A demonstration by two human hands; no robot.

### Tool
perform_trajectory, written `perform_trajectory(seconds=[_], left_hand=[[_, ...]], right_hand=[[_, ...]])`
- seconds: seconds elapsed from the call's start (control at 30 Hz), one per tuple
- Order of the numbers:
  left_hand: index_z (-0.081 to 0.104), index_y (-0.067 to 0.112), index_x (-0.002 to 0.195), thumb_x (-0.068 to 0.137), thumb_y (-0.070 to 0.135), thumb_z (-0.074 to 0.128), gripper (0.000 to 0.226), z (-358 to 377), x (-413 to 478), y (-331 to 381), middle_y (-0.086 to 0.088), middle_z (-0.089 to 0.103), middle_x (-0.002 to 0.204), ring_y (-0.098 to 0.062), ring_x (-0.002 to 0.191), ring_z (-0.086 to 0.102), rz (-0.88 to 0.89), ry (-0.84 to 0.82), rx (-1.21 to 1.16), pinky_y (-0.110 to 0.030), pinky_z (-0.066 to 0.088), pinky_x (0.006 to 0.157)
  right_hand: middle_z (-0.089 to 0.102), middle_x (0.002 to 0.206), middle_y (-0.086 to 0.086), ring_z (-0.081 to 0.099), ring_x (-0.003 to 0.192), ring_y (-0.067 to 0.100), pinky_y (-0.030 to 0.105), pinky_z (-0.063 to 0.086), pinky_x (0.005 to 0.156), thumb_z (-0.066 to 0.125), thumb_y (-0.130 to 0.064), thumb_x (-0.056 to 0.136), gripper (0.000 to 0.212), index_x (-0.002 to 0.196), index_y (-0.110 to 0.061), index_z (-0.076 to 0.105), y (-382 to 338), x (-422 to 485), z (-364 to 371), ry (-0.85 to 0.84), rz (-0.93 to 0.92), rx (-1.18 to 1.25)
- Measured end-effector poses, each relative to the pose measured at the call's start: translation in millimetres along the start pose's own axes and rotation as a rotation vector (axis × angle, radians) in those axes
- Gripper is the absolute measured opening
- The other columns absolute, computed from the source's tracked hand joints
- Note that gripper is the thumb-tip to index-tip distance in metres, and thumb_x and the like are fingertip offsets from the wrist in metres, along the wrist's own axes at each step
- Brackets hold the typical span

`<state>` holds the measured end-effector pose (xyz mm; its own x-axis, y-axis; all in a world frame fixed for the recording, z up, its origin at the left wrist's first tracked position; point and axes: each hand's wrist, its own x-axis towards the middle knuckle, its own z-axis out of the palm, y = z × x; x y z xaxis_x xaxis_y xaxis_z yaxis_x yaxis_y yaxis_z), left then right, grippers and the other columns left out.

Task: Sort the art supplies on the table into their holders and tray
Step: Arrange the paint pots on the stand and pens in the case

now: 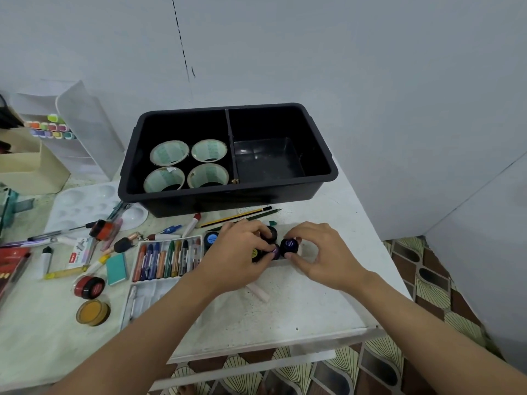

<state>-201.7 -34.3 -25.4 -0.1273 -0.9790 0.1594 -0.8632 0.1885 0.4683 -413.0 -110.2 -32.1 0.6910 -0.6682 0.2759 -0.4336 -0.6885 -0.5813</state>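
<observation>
The work looks only partly done. In the black tray, at 12 o'clock from the hands, the left compartment already holds four tape rolls, while in the right compartment I can see nothing. Many things are not yet sorted: the crayon box at 9 o'clock, two pencils just before the tray, a red jar and an orange jar at 8 o'clock, and pens and small items further to the left near the palette.

The left hand has its fingers curled over a cluster of small paint jars on the tabletop. The right hand pinches a blue-capped jar, touching the same cluster. I judge that the jars are being gathered, perhaps for the free compartment.

The right edge of the tabletop runs close by at 3 o'clock of the right hand, so there is little room on that side. At 6 o'clock there is a bare patch before the near edge. The way up to the tray crosses the pencils and the tray's high wall.
</observation>
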Motion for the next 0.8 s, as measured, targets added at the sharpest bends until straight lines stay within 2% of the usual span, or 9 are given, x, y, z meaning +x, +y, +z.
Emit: perform_trajectory(seconds=[0.13,0.33,0.5,0.57,0.63,0.8], left_hand=[[0.077,0.037,0.107,0.092,0.039,0.068,0.017,-1.2,-1.6,-3.6,0.022,0.06,0.12,0.0,0.114,0.049,0.012,0.0,-0.001,-0.032,0.031,0.099],[0.078,0.035,0.106,0.091,0.038,0.07,0.017,-1.9,-0.4,-6.1,0.019,0.068,0.117,-0.004,0.113,0.054,0.06,0.003,0.002,-0.03,0.029,0.099],[0.08,0.028,0.099,0.089,0.033,0.073,0.013,-1.4,-9.2,-10.2,0.015,0.069,0.102,-0.003,0.098,0.054,0.126,0.05,0.006,-0.018,0.025,0.094],[0.08,0.029,0.099,0.089,0.035,0.072,0.014,-1.8,-9.8,-11.8,0.016,0.069,0.101,-0.003,0.097,0.055,0.127,0.058,0.006,-0.02,0.028,0.094],[0.079,0.029,0.1,0.089,0.039,0.07,0.017,-2.8,-8.1,-11.7,0.016,0.07,0.101,-0.004,0.097,0.056,0.129,0.061,0.002,-0.027,0.034,0.094],[0.076,0.03,0.101,0.089,0.048,0.068,0.023,-1.9,-5.8,-8.5,0.017,0.068,0.102,-0.004,0.098,0.057,0.124,0.082,0.013,-0.031,0.033,0.095]], right_hand=[[0.071,0.091,-0.008,0.067,0.082,0.008,0.02,0.05,0.08,0.081,-0.019,0.082,0.007,0.087,-0.015,0.079,-0.1,2.5,-1.6,-0.014,-0.017,0.085],[0.073,0.091,-0.012,0.067,0.083,0.004,0.026,0.054,0.081,0.079,-0.022,0.08,0.007,0.087,-0.02,0.081,0.1,7.0,-8.2,-0.087,0.055,0.043],[0.073,0.086,-0.013,0.068,0.081,0.009,0.028,0.056,0.078,0.079,-0.019,0.08,0.007,0.087,-0.019,0.078,-1.8,8.3,-10.5,-0.09,0.046,0.086],[0.074,0.086,-0.013,0.069,0.081,0.01,0.028,0.056,0.078,0.08,-0.018,0.08,0.007,0.087,-0.018,0.079,-2.0,7.7,-9.2,-0.067,0.06,0.108],[0.074,0.086,-0.012,0.07,0.081,0.009,0.027,0.056,0.079,0.081,-0.018,0.079,0.006,0.084,-0.017,0.08,-2.7,8.4,-8.6,-0.062,0.053,0.124],[0.074,0.085,-0.013,0.069,0.08,0.008,0.028,0.056,0.077,0.084,-0.021,0.079,0.006,0.083,-0.019,0.08,-2.7,8.9,-12.9,-0.088,0.069,0.097]])
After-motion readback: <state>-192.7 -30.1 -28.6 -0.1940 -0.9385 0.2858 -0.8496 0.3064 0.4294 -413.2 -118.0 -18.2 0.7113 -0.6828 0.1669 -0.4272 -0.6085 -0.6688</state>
